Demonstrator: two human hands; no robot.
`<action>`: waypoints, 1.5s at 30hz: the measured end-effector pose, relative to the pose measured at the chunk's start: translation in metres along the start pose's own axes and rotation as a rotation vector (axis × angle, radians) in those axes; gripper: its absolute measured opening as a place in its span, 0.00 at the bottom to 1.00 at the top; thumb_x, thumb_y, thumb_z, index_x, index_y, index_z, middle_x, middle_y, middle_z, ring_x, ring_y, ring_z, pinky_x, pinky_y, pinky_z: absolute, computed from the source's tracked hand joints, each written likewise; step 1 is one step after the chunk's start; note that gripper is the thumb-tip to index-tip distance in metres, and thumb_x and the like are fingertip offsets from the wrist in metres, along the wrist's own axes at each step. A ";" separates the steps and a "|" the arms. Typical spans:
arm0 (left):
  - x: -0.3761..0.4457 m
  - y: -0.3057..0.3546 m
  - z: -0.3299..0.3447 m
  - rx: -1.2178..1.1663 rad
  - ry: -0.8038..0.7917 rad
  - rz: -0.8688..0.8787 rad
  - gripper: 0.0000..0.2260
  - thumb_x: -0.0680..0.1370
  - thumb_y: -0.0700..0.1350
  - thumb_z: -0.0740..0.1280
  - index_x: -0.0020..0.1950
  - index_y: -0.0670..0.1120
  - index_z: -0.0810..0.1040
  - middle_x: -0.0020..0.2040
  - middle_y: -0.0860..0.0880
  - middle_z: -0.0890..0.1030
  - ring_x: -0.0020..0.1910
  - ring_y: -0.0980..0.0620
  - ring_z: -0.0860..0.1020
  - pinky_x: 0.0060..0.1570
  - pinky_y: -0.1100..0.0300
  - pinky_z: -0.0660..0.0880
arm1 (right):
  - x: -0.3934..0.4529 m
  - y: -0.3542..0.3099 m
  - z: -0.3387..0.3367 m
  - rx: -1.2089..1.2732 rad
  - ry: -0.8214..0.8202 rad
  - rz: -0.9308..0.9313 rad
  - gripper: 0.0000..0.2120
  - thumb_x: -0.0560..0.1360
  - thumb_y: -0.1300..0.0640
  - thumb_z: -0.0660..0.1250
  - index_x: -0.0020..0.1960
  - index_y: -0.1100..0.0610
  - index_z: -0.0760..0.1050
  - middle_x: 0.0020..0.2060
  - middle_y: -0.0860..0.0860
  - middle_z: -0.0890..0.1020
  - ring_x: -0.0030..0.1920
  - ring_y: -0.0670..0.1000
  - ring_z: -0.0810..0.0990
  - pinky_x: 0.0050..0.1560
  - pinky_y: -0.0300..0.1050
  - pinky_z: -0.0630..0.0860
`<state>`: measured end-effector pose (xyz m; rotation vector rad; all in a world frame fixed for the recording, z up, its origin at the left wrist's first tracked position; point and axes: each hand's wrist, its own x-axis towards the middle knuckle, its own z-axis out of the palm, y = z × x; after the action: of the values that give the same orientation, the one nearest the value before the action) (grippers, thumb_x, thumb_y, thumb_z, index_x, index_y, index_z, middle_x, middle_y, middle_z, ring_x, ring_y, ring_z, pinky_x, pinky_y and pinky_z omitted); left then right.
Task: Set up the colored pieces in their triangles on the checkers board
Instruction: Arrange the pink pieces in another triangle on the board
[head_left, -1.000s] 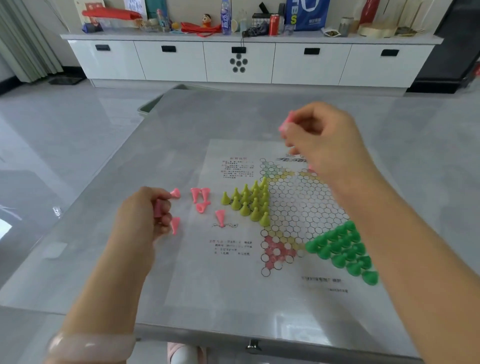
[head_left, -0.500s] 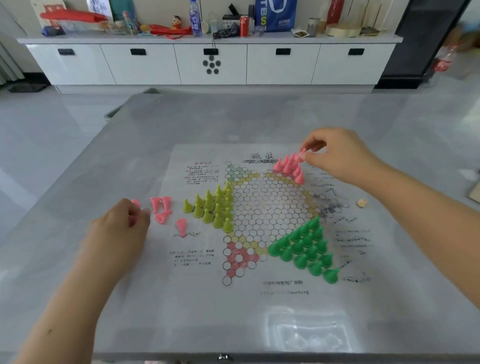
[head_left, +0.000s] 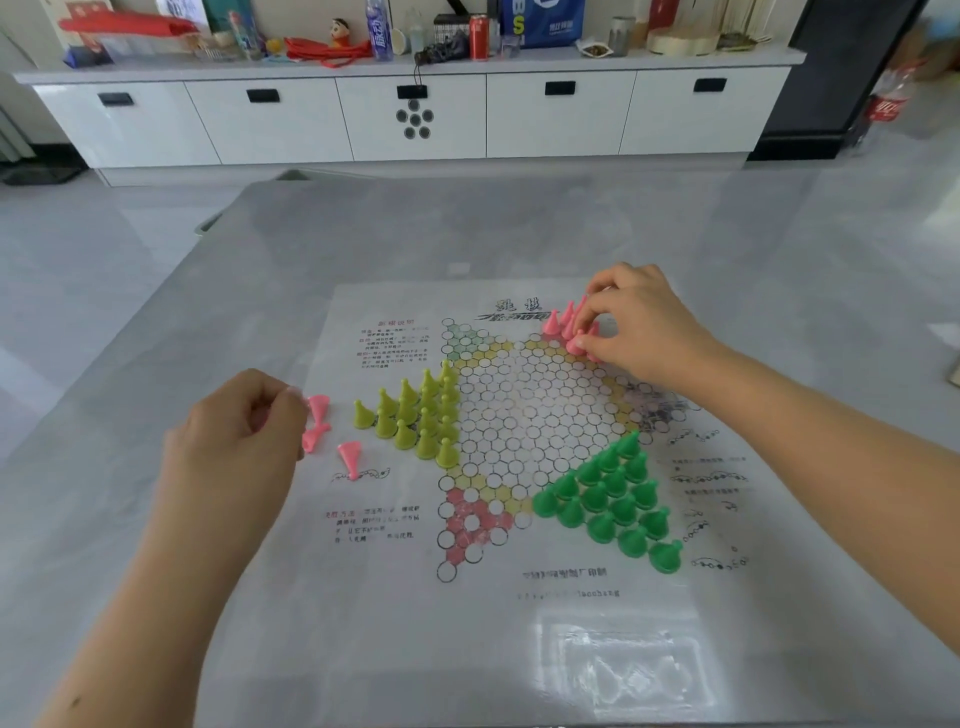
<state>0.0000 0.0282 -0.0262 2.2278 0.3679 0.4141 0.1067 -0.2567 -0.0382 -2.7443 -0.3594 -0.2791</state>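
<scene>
Right hand (head_left: 636, 325) pinching a pink piece (head_left: 577, 343) among upright pink pieces at the far right triangle of the checkers board (head_left: 519, 415); left hand (head_left: 236, 434) curled, fingertips at loose pink pieces (head_left: 332, 434) lying just left of the board, grip unclear. Yellow-green pieces (head_left: 415, 415) filling the left triangle, green pieces (head_left: 613, 501) the near right, on a grey table (head_left: 156, 519)
</scene>
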 end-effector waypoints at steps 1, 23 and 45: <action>-0.001 0.001 0.000 -0.020 0.001 0.002 0.11 0.74 0.43 0.59 0.31 0.48 0.73 0.29 0.50 0.75 0.27 0.50 0.66 0.28 0.61 0.61 | 0.000 0.000 0.001 -0.004 0.000 -0.005 0.07 0.67 0.51 0.72 0.43 0.53 0.80 0.55 0.49 0.74 0.59 0.51 0.64 0.55 0.42 0.60; -0.024 0.029 0.017 -0.910 -0.343 -0.426 0.16 0.76 0.46 0.63 0.29 0.45 0.70 0.25 0.50 0.75 0.18 0.59 0.61 0.14 0.70 0.58 | -0.020 -0.053 -0.034 0.138 -0.012 -0.125 0.09 0.73 0.50 0.61 0.48 0.51 0.77 0.51 0.44 0.73 0.51 0.42 0.70 0.54 0.38 0.66; -0.029 0.033 0.031 -0.935 -0.359 -0.469 0.12 0.76 0.29 0.54 0.43 0.42 0.73 0.36 0.45 0.79 0.26 0.57 0.74 0.28 0.67 0.73 | 0.010 -0.044 -0.047 0.313 -0.098 -0.027 0.08 0.73 0.59 0.66 0.37 0.49 0.76 0.32 0.43 0.80 0.32 0.48 0.81 0.29 0.35 0.73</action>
<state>-0.0090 -0.0248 -0.0241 1.2127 0.3821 -0.0797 0.0969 -0.2328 0.0215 -2.4514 -0.4276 -0.0862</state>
